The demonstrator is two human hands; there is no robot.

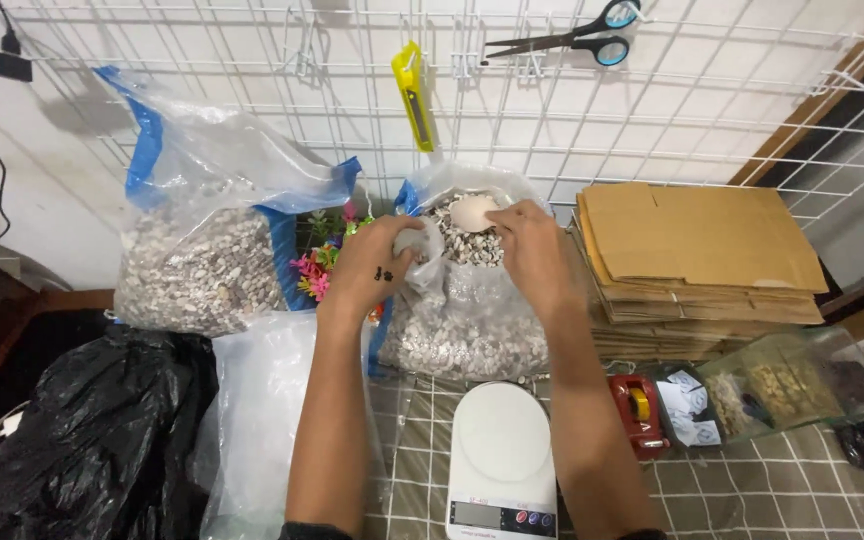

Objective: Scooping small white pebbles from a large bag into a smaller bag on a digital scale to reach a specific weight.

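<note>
A clear plastic bag of small speckled shells (462, 320) stands open in front of me. My left hand (372, 265) grips the bag's rim on its left side. My right hand (532, 250) is at the bag's mouth on the right, fingers curled by a pale round shell-like scoop (472, 212) that lies on the shells; whether it grips the scoop or the rim I cannot tell. A white digital kitchen scale (502, 455) sits just below the bag, between my forearms.
A second, larger bag of shells (202, 260) stands at left, a black plastic bag (82, 430) below it. Flattened cardboard (697, 260) is stacked at right, above a clear box of small items (782, 385) and a red tape dispenser (637, 410). Scissors (577, 38) and a yellow cutter (414, 95) hang on the wire grid.
</note>
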